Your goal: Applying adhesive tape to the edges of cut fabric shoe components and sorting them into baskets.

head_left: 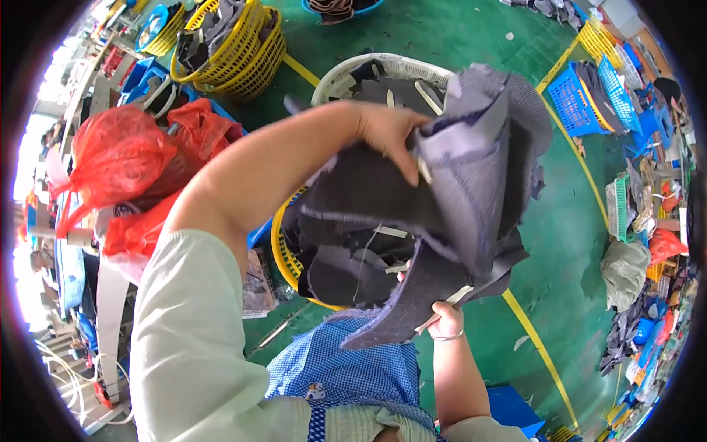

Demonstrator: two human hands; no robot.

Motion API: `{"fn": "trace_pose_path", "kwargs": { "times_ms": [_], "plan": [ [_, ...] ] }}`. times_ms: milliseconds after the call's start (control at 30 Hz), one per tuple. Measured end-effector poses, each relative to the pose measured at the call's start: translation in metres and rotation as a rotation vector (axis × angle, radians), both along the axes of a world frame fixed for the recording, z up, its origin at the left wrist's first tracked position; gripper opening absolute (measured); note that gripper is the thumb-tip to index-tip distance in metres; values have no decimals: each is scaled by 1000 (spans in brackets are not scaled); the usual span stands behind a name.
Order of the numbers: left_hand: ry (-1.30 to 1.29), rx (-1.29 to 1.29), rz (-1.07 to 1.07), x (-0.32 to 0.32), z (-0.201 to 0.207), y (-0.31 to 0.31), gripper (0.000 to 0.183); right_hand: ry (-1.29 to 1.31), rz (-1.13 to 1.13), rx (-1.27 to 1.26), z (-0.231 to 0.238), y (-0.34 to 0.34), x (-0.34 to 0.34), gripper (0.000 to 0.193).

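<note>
My left hand (394, 140) reaches across from the left, its thumb and fingers closed on a bundle of dark grey fabric pieces (471, 177) with frayed edges. The bundle is folded and raised in front of me. Lower down, my right hand (445, 322) pinches a dark fabric piece (394, 298) near a pale strip (458, 295); some of its fingers are hidden behind the cloth. Below the held cloth stands a round yellow basket (283, 258) with more dark pieces in it. A white basket (339, 79) beyond also contains dark pieces and pale strips.
Red plastic bags (121, 158) sit at the left beside a cluttered workbench. Stacked yellow baskets (243, 62) of fabric stand at the far left. Blue baskets (574, 99) line the right, with a grey sack (626, 272) nearer. Yellow lines (541, 346) cross the green floor.
</note>
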State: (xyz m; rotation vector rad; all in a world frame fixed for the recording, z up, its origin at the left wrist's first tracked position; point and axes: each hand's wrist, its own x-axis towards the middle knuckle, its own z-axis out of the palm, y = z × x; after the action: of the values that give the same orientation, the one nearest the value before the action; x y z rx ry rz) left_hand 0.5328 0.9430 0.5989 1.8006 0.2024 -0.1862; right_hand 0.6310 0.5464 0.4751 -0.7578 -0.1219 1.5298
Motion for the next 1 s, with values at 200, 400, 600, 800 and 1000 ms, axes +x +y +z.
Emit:
{"fn": "trace_pose_path", "kwargs": {
  "times_ms": [200, 400, 600, 800, 1000],
  "plan": [
    [274, 620, -17, 50, -110, 110, 87, 105, -103, -482, -51, -23, 3, 55],
    [732, 1315, 673, 53, -316, 87, 79, 115, -21, -758, -111, -88, 12, 47],
    [348, 1341, 695, 46, -414, 52, 59, 17, -49, -653, -115, -85, 34, 68],
    [800, 1044, 442, 86, -409, 65, 60, -465, -44, -536, -96, -103, 67, 72],
    [634, 333, 242, 52, -300, 113, 71, -600, 363, -91, -66, -63, 97, 72]
  ]
}}
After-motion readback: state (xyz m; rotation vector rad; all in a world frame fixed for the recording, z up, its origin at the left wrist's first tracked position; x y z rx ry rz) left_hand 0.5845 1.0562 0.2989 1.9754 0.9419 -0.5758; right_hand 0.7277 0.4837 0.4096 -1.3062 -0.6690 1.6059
